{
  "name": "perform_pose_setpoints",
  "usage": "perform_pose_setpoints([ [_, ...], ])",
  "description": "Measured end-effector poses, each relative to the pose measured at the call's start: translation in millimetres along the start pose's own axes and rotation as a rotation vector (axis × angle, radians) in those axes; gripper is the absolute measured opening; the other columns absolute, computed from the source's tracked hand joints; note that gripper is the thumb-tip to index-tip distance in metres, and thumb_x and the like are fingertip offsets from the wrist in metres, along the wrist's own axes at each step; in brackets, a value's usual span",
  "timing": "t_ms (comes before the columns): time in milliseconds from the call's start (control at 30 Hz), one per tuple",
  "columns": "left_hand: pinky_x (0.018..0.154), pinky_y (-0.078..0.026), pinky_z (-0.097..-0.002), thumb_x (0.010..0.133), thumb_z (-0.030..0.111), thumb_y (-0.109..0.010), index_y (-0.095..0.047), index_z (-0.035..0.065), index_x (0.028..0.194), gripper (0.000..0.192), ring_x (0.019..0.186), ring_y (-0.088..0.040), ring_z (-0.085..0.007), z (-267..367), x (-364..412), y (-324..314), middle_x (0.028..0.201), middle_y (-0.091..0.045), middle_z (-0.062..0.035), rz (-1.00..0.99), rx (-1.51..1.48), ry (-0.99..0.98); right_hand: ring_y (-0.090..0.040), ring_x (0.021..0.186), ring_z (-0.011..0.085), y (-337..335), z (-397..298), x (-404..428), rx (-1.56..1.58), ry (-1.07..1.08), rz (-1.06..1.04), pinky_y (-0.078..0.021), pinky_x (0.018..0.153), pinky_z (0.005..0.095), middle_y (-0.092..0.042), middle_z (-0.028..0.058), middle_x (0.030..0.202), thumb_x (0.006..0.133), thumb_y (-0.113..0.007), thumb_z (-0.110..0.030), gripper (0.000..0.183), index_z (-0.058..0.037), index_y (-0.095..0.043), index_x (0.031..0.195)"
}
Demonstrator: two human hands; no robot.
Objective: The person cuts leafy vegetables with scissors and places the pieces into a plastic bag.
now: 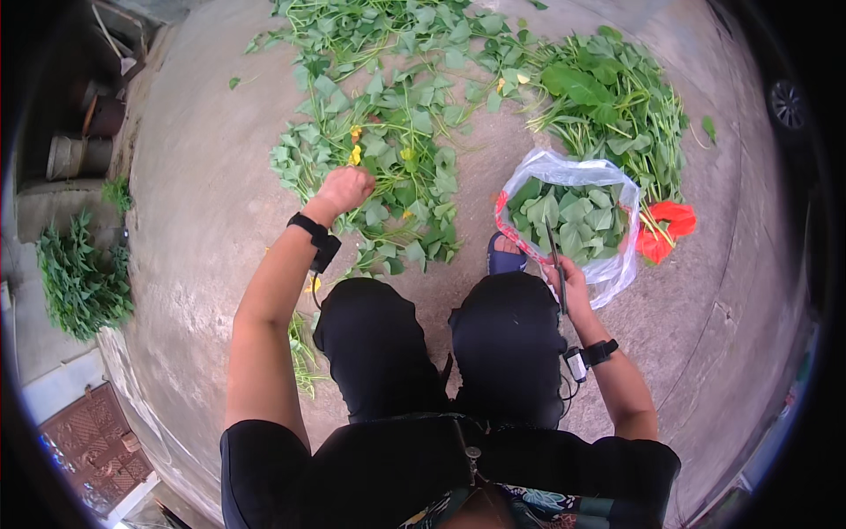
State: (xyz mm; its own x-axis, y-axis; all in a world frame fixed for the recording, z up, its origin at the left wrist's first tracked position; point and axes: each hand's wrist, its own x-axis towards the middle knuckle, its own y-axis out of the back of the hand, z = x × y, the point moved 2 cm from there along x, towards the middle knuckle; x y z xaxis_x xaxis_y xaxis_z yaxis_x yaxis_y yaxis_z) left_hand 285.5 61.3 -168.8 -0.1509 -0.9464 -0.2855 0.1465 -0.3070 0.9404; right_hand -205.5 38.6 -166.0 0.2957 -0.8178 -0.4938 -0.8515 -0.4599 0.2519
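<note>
My left hand (347,188) is over the left part of the leafy green vines (423,125) spread on the concrete floor. Its fingers are curled, and whether they grip a stem cannot be made out. My right hand (568,283) holds a pair of dark scissors (555,264), blades pointing away from me, at the near left rim of a clear plastic bag (624,271). Cut green leaves (575,218) fill the open bag. Just beyond it lies a thick bundle of long-stemmed greens (621,106), its near end beside a red plastic bag (667,228).
Yellow leaves (355,155) lie among the vines. A few cut stems (303,354) are on the floor left of my knees. At the far left stand a bushy green bundle (82,278) and several pots (79,157). A car wheel (788,104) shows at the upper right.
</note>
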Motion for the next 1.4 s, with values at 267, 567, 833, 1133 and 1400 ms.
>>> perform_pose_setpoints([
  [267, 0.091, -0.042, -0.0417, 0.078, 0.012, -0.057, -0.07, 0.019, 0.097, 0.024, 0.104, -0.055, -0.0245, 33.5, 105.6, -31.8, 0.1, -0.058, -0.0066, -0.169, 0.185, -0.204, -0.04, 0.063, 0.0044, 20.7, -11.2, -20.3, -0.109, -0.075, 0.019, -0.0349, 0.057, 0.0209, -0.046, -0.0057, 0.067, 0.087, -0.066, -0.019, 0.024, -0.0017, -0.059, 0.102],
  [567, 0.094, -0.036, -0.0367, 0.08, 0.015, -0.055, -0.068, 0.0178, 0.097, 0.021, 0.111, -0.049, -0.0208, 47.7, 116.1, -44.5, 0.108, -0.054, -0.0052, -0.146, 0.433, -0.335, -0.045, 0.06, 0.0044, 24.6, 8.4, -7.1, 0.031, -0.162, 0.086, -0.0353, 0.053, 0.021, -0.051, -0.0048, 0.066, 0.088, -0.065, -0.021, 0.025, -0.0038, -0.06, 0.106],
  [833, 0.092, -0.038, -0.0372, 0.08, 0.013, -0.054, -0.061, 0.0142, 0.104, 0.025, 0.108, -0.052, -0.0197, 35.1, 105.6, -53.0, 0.107, -0.057, -0.003, -0.049, 0.328, -0.218, -0.046, 0.059, 0.0027, 19.8, 0.3, -4.2, 0.146, -0.187, 0.106, -0.0343, 0.052, 0.0188, -0.053, -0.005, 0.067, 0.088, -0.066, -0.025, 0.027, -0.0051, -0.06, 0.105],
  [1133, 0.089, -0.038, -0.0403, 0.075, 0.016, -0.061, -0.067, 0.0139, 0.089, 0.016, 0.105, -0.051, -0.0213, 33.1, 96.5, -27.6, 0.099, -0.056, -0.0061, -0.108, 0.488, -0.102, -0.044, 0.055, 0.0029, 21.8, 5.6, -14.2, 0.171, -0.17, 0.097, -0.033, 0.049, 0.0192, -0.053, -0.0047, 0.065, 0.088, -0.065, -0.026, 0.026, -0.0064, -0.06, 0.104],
  [1400, 0.081, -0.043, -0.0395, 0.077, 0.026, -0.067, -0.066, 0.011, 0.091, 0.02, 0.091, -0.057, -0.0257, 45.3, 52.7, 68.6, 0.092, -0.059, -0.0072, 0.112, 0.034, -0.107, -0.044, 0.055, 0.0034, 6.2, -0.3, -7.2, 0.188, -0.091, 0.12, -0.0335, 0.05, 0.0192, -0.05, -0.005, 0.063, 0.089, -0.064, -0.025, 0.023, -0.0052, -0.061, 0.101],
])
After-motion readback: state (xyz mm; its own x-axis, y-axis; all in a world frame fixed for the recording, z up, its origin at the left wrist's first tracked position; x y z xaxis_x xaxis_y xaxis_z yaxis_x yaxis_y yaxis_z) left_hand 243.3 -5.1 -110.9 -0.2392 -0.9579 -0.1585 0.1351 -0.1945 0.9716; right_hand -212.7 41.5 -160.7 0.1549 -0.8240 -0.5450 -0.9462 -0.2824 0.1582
